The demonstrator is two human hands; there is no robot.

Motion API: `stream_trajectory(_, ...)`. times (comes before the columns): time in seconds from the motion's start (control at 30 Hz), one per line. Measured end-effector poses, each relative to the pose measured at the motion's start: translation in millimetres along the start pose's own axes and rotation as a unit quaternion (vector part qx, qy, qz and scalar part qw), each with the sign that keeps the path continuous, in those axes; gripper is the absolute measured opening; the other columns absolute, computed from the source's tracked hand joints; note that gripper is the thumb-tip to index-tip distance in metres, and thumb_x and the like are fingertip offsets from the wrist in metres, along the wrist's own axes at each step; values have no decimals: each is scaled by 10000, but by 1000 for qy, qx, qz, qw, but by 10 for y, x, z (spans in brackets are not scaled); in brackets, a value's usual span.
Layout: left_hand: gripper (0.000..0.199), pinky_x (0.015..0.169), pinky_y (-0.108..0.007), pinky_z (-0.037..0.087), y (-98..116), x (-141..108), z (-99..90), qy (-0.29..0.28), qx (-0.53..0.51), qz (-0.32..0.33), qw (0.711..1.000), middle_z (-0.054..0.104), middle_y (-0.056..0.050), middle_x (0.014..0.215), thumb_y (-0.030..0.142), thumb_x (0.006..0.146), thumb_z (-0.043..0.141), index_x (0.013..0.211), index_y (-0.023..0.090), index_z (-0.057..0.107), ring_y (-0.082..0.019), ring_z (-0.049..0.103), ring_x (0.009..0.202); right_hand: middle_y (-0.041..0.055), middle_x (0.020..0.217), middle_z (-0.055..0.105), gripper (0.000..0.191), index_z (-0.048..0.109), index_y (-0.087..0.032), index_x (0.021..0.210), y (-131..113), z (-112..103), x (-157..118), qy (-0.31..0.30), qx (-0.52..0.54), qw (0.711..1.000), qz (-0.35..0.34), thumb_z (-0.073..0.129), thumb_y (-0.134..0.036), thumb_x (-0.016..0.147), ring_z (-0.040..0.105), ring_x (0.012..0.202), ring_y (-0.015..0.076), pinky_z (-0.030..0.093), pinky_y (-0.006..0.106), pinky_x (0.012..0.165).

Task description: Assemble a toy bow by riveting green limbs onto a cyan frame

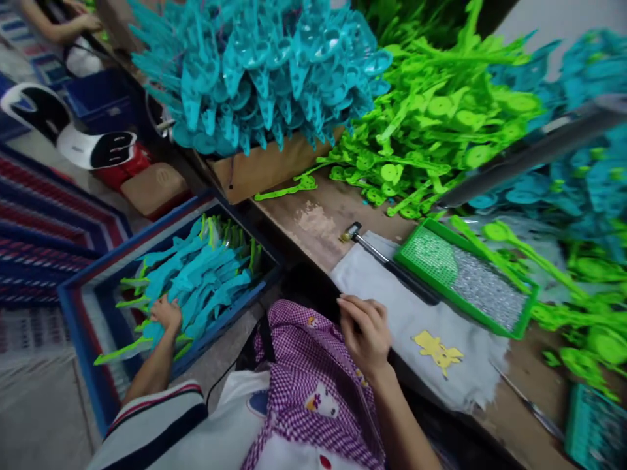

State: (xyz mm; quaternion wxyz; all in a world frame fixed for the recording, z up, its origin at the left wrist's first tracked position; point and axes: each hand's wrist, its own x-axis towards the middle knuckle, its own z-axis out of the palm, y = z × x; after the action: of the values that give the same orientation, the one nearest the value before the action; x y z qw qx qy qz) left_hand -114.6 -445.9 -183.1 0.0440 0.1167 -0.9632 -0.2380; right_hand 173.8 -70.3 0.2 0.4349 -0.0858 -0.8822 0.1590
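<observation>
My left hand (167,314) reaches down into a blue plastic crate (85,336) on the left. Its fingers are curled round a turquoise plastic part (155,334) at the edge of the pile; its far side is hidden. Turquoise plastic parts (196,277) with lime green pieces sticking out from under them lie stacked in the crate. My right hand (366,329) is raised above my lap, beside the table edge and a pale cloth (406,320) with a yellow cartoon figure. Its fingers are bent and pressed together; whether something small is between them is hidden.
A screwdriver (385,261) and a green tray (529,316) of small metal pieces rest on the cloth and table. Turquoise parts (274,72) fill a cardboard box (274,166); lime green parts (441,117) are heaped beside it. A dark bar (533,150) crosses the right side. Another person's arm (63,29) shows far left.
</observation>
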Motion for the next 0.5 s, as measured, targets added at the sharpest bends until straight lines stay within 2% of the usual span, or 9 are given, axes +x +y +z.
stream_trajectory(0.07, 432, 904, -751, 312, 240, 333, 45, 0, 1, 5, 1000, 532, -188, 1204, 387, 779, 535, 1145, 160, 560, -537, 432, 1232, 59, 936, 768, 250, 628, -212, 1083, -11, 76, 0, -24, -13, 1000, 12, 563, -56, 898, 721, 777, 147, 480, 336, 760)
stream_trajectory(0.13, 606, 960, -775, 252, 567, 609, 95, 7, -2, 20, 1000, 417, -239, 1398, 379, 752, 561, 1301, 138, 474, -552, 345, 1320, 51, 934, 772, 239, 623, -212, 1086, 9, 144, -18, -37, -21, 999, 27, 549, -68, 910, 721, 787, 141, 476, 338, 781)
stream_trajectory(0.23, 735, 1055, -722, 223, 1151, 755, 180, 5, -29, 85, 996, 310, -271, 1504, 413, 753, 594, 1395, 97, 427, -509, 291, 1389, 54, 937, 770, 231, 625, -200, 1092, 78, 175, -96, -55, -23, 996, 61, 531, -77, 920, 722, 827, 141, 477, 335, 799)
stream_trajectory(0.33, 639, 1079, -695, 238, 1709, 515, 238, -1, -99, 220, 971, 386, -296, 1427, 451, 837, 538, 1345, 65, 503, -478, 345, 1369, 61, 940, 768, 215, 643, -192, 1072, 110, 53, -232, -90, -18, 990, 108, 509, -95, 935, 724, 846, 149, 495, 334, 789)
stream_trajectory(0.4, 568, 1087, -673, 265, 2030, 201, 258, 4, -152, 319, 936, 454, -280, 1351, 471, 871, 517, 1289, 88, 557, -447, 403, 1332, 64, 936, 766, 203, 656, -191, 1057, 87, -96, -319, -100, -12, 982, 160, 507, -114, 943, 724, 848, 153, 518, 330, 782)
stream_trajectory(0.5, 408, 1069, -615, 351, 2489, -365, 294, -12, -217, 435, 873, 545, -216, 1246, 410, 887, 548, 1207, 166, 616, -382, 490, 1250, 67, 919, 760, 192, 671, -199, 1043, 80, -319, -356, -61, -11, 971, 230, 509, -152, 950, 719, 840, 158, 552, 319, 766)
